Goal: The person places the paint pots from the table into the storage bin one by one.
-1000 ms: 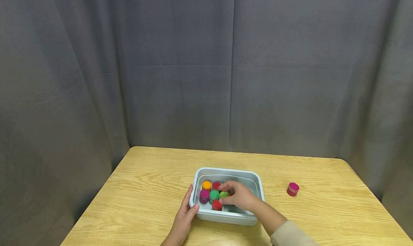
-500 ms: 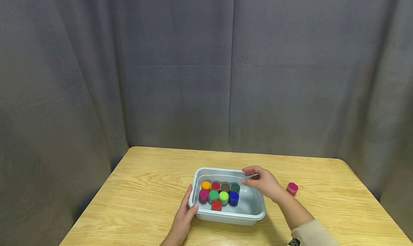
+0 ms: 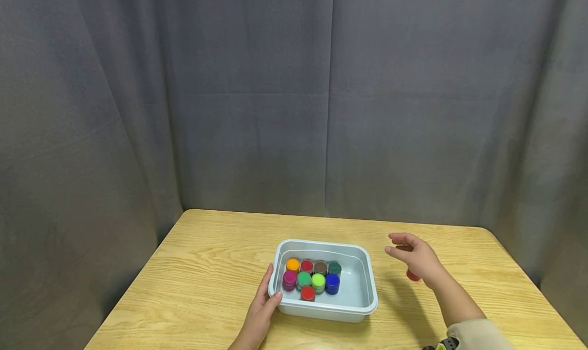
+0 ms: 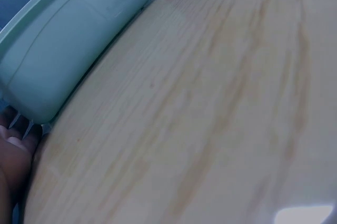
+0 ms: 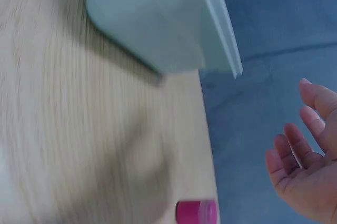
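A pale grey-blue plastic tub [image 3: 327, 314] stands on the table with several small colored paint jars inside, among them an orange jar [image 3: 292, 265], a blue jar [image 3: 333, 283] and a red jar [image 3: 308, 293]. My left hand [image 3: 258, 314] grips the tub at its near left corner, its thumb at the rim. In the left wrist view, the fingers [image 4: 20, 124] lie against the tub's lower wall. My right hand [image 3: 419, 258] hangs in the air right of the tub, fingers apart and holding nothing. Partly hidden below it, a magenta-red jar [image 3: 413, 275] sits on the table.
A wooden table [image 3: 193, 278] carries everything, its far edge close to a grey curtain [image 3: 257, 135]. More curtain hangs at the left and right. Inside the tub, the jars stand toward the left, with bare floor to their right.
My right hand has let go inside the tub, risen out and moved right, over toward the lone jar. The left hand has stayed at the tub's corner.
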Motion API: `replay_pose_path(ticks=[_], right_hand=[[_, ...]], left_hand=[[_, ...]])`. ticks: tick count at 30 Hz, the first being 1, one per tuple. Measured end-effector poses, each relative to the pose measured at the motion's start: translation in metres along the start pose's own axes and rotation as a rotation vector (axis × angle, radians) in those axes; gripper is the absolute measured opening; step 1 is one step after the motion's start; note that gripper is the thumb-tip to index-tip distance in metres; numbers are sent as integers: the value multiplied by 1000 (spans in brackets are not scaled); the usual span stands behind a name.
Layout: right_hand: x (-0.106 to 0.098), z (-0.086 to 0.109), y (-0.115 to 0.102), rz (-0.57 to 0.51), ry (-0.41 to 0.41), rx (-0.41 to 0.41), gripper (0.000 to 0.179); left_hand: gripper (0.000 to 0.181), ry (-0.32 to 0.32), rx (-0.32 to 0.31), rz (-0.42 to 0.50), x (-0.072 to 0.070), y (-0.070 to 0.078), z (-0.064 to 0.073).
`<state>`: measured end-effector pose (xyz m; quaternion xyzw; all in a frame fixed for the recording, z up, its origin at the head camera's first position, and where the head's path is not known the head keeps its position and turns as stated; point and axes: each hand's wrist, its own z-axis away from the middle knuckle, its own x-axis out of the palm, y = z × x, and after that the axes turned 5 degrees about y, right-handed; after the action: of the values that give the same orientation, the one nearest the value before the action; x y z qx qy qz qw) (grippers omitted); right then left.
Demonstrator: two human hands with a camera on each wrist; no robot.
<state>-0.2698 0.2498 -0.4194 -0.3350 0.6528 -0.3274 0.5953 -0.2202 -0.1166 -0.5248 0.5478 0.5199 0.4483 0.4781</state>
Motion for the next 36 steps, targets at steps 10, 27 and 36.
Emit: replay_pose_path(ticks=[10,27,36], right_hand=[[-19,3,37,60,23,89,63],[-14,-2,84,99,39,182,71],[-11,-2,87,81,60,204,69]], left_hand=[[65,-5,-18,12,0,1,1],[65,4,-13,-4,0,1,0],[65,-8,-15,7,0,0,0]])
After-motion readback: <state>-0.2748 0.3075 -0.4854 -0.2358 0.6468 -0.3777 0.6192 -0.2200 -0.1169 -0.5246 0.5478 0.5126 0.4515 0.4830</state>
